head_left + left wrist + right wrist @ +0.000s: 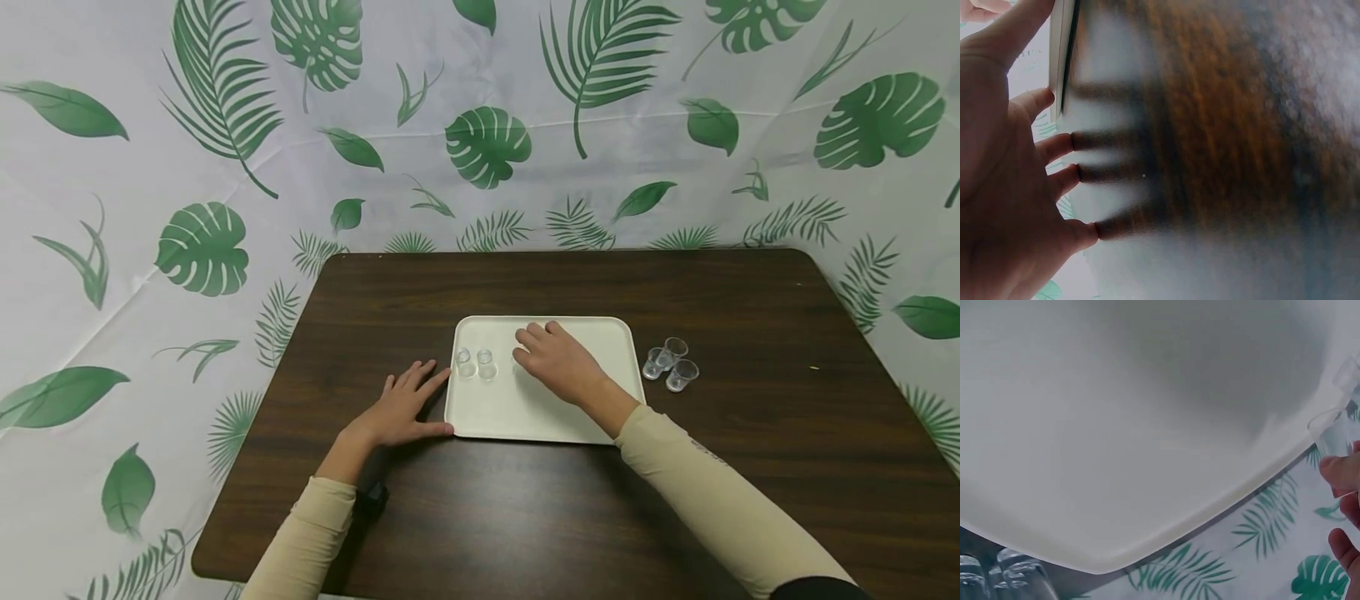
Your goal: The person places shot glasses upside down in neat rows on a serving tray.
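Note:
A small clear plastic cup [1332,434] is pinched between the thumb and fingers of my right hand [561,367], its wide rim facing the tray. In the head view this hand is over the middle of the white tray [517,421] and mostly hides the cup. Two similar cups, a left one [466,363] and a right one [486,365], stand upside down side by side on the tray's left part. My left hand [401,412] lies spread at the tray's left side, thumb and index finger against its edge, the other fingertips on the table.
Three more clear cups [681,375] stand upright in a cluster on the dark wooden table [480,508], just right of the tray. A white cloth [420,150] with green leaves hangs behind the table and along its sides.

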{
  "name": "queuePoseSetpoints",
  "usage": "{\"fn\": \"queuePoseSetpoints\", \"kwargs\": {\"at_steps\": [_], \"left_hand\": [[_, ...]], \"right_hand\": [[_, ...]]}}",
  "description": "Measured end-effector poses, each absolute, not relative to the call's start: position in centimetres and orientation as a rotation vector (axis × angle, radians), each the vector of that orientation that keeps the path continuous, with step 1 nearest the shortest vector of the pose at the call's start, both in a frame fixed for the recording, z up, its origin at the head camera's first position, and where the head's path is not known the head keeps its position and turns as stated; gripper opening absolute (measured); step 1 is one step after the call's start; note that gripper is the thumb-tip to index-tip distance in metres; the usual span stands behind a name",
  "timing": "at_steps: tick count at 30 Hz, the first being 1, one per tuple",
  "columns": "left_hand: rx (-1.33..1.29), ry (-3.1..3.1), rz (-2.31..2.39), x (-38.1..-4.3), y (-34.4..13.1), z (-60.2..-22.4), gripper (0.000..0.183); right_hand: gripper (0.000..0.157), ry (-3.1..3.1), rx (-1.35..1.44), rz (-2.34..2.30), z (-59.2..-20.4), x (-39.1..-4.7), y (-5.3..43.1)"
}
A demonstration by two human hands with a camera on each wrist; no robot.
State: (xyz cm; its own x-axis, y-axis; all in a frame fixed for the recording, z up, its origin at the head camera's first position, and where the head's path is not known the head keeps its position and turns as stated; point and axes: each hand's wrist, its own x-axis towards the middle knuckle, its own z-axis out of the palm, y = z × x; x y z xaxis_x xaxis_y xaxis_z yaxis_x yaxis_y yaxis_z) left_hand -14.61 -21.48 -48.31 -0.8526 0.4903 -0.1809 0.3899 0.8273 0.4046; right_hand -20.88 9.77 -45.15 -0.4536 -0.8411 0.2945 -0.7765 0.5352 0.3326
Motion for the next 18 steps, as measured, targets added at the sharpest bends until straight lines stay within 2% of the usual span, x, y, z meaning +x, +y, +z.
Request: {"fn": "queuePoseSetpoints", "kwargs": {"at_steps": [9, 18], "left_hand": [[0.673, 2.737, 0.522, -14.5, -21.4, -48.4, 0.096], [0.662, 2.74, 0.534, -14.3, -21.4, -48.4, 0.095]], "right_hand": [[0.011, -2.251, 1.432, -0.323, -45.7, -20.4, 8.1], [0.005, -2.224, 1.454, -0.38, -46.1, -20.2, 7.2]]}}
